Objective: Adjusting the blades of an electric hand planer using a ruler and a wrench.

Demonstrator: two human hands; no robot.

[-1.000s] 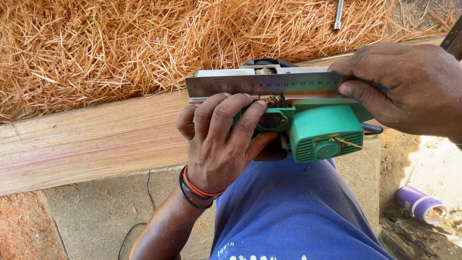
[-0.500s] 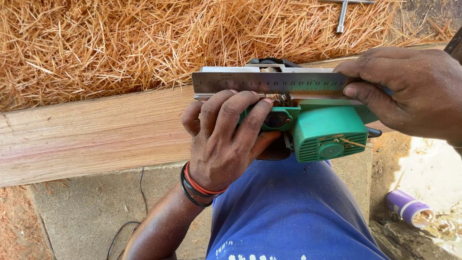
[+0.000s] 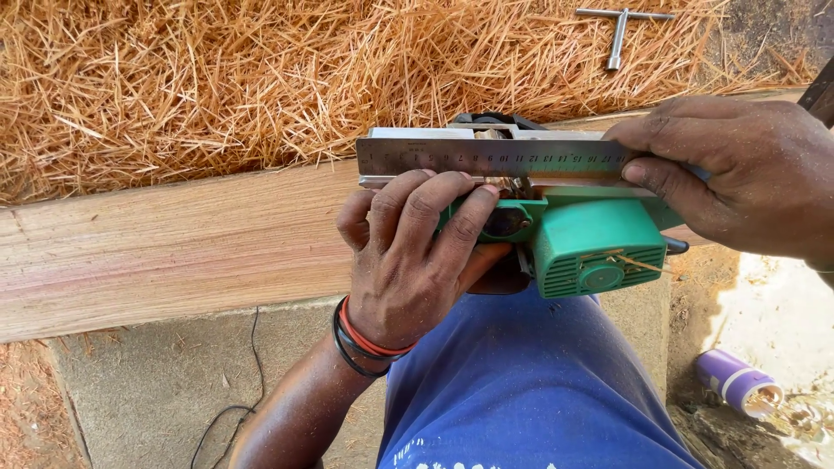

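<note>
A green electric planer (image 3: 591,243) lies upside down on a wooden plank (image 3: 174,252), its metal sole facing me. A steel ruler (image 3: 486,159) rests edge-on along the sole. My left hand (image 3: 417,252) grips the planer's front end, fingers curled by the blade slot and touching the ruler's lower edge. My right hand (image 3: 738,178) pinches the ruler's right end and presses on the planer's rear. Red and black bands circle my left wrist.
A thick heap of straw-coloured wood shavings (image 3: 261,78) lies beyond the plank. A metal T-handle wrench (image 3: 618,30) sits on it at the top. A purple cylinder (image 3: 734,382) lies on the ground at right. A black cord (image 3: 234,391) runs over the concrete slab.
The view has drifted slightly, so the planer and hands sit a little right and lower. My hands keep the same hold on ruler and planer.
</note>
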